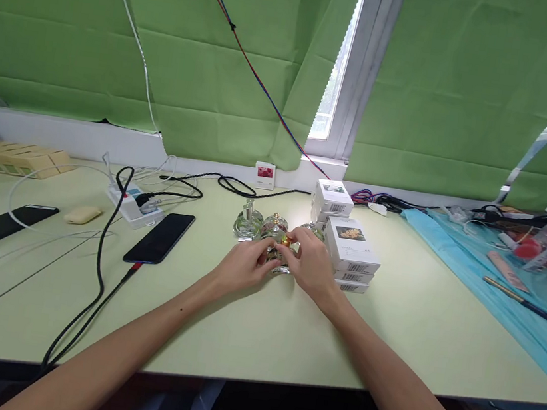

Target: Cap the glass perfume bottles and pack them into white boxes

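Observation:
A small clear glass perfume bottle (283, 269) with a gold-coloured neck stands on the table between my hands, partly hidden by my fingers. My left hand (250, 259) grips its left side, thumb and fingers closed on the glass. From the right, my right hand (312, 262) pinches near the gold neck. Just behind are a round glass bottle with a clear stopper (247, 223) and a wider glass bottle with a gold-toned top (275, 224). Another glass bottle (315, 229) is mostly covered by my right hand. Stacked white boxes (353, 246) stand right beside that hand.
A second stack of white boxes (333, 199) rises behind. One small white box (264, 175) leans at the back wall. To the left lie a black phone (159, 238), a power strip (137, 206) and loose cables. Blue plastic sheeting (476, 272) with assorted items covers the right side.

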`<state>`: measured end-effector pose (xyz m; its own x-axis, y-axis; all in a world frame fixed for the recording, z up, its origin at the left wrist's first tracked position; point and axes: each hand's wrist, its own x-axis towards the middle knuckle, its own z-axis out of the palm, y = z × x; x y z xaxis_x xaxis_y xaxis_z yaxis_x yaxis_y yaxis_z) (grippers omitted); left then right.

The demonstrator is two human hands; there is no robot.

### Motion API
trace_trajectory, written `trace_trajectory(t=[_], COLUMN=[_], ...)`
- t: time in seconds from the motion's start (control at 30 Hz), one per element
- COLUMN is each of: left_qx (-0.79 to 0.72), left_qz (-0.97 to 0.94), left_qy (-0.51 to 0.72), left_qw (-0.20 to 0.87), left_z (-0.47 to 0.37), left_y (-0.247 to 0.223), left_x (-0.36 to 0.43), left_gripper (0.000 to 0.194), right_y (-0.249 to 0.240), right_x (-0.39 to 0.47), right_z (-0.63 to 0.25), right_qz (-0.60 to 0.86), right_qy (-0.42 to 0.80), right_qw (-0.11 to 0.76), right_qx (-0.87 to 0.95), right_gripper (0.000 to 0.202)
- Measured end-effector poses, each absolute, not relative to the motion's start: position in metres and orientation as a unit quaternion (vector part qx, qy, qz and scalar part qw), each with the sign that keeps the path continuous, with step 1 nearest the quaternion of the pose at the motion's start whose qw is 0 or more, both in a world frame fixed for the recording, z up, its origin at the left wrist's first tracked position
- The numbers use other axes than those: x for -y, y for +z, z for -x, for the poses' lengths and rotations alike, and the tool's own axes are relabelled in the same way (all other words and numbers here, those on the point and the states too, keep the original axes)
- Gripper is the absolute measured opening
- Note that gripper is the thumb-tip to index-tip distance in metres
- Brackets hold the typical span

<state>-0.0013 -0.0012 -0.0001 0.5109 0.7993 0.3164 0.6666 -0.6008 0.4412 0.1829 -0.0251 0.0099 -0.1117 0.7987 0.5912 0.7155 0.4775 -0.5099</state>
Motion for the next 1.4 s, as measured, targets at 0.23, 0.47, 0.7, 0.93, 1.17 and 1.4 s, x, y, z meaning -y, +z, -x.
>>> trace_trajectory(t=[0.23, 0.47, 0.7, 0.93, 1.17, 1.4], left_qx=[-0.418, -0.429, -0.423, -0.421, -0.416, -0.408], left_qz=[-0.864, -0.859, -0.858, -0.860, -0.860, -0.864], left_qy=[0.249, 0.254, 0.274, 0.272, 0.281, 0.282], left_qw=[0.131, 0.114, 0.100, 0.097, 0.089, 0.091], left_z=[0.0020, -0.0003, -0.0005, -0.0008, -0.0022, -0.0009], left_y=[0.0001, 0.0022, 0.0043, 0.0034, 0.0034, 0.0013], left_x=[0.0013, 0.0040, 0.0051, 0.0051, 0.0072, 0.0061], left_gripper=[0.025, 0.026, 0.036, 0.031, 0.030, 0.029], right_y=[0.0074, 0.0067, 0.0094, 0.0088, 0.0083, 0.0088], right_x=[0.0253, 0.0288, 0.0281, 0.0271, 0.0269, 0.0274], right_z=[-0.1821, -0.1789, -0.1807, -0.1812, -0.1808, -0.1805], right_qz=[0.504, 0.491, 0.485, 0.493, 0.518, 0.502], right_qy=[0.053, 0.045, 0.034, 0.064, 0.087, 0.082], right_qw=[0.444, 0.489, 0.523, 0.510, 0.478, 0.476], right_qx=[0.739, 0.719, 0.700, 0.702, 0.704, 0.717], right_gripper=[0.011, 0.023, 0.018, 0.018, 0.021, 0.022])
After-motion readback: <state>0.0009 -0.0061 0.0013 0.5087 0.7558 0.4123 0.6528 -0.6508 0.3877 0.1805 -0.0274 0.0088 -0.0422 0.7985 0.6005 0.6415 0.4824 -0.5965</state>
